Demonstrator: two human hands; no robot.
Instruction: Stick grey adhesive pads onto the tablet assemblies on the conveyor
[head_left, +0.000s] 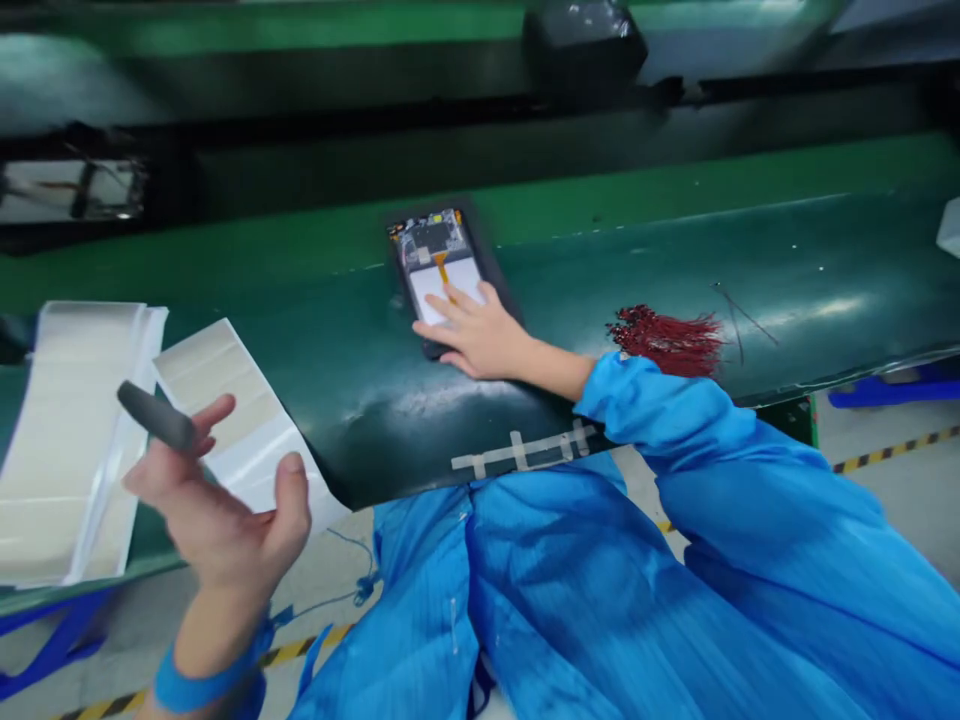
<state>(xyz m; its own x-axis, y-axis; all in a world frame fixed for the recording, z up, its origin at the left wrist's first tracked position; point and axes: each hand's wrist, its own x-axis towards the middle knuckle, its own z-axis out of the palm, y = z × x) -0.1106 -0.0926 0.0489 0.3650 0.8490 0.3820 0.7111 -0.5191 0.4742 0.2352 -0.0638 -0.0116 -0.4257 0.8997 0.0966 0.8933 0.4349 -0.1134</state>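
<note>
The right hand (480, 335) lies flat, its fingers spread out on the phone (429, 240); it pushes down on top and grips nothing that I can see. The phone's back is off, so its white battery (466, 272) and a little orange ribbon (441, 265) show. It sits on the green mat (555, 300), in front of the person.

The left hand (225, 525) is in the air, thumb wide apart from the fingers, and I see nothing in its grasp. One finger wears a dark grey finger cover (156, 415). Just behind that hand is a white sheet (217, 380), with a pile of sheets (67, 430) beside it.

Near the right sleeve (667, 410) lies a bunch of red wires (675, 342). White tape (521, 452) sticks along the mat's near edge.
</note>
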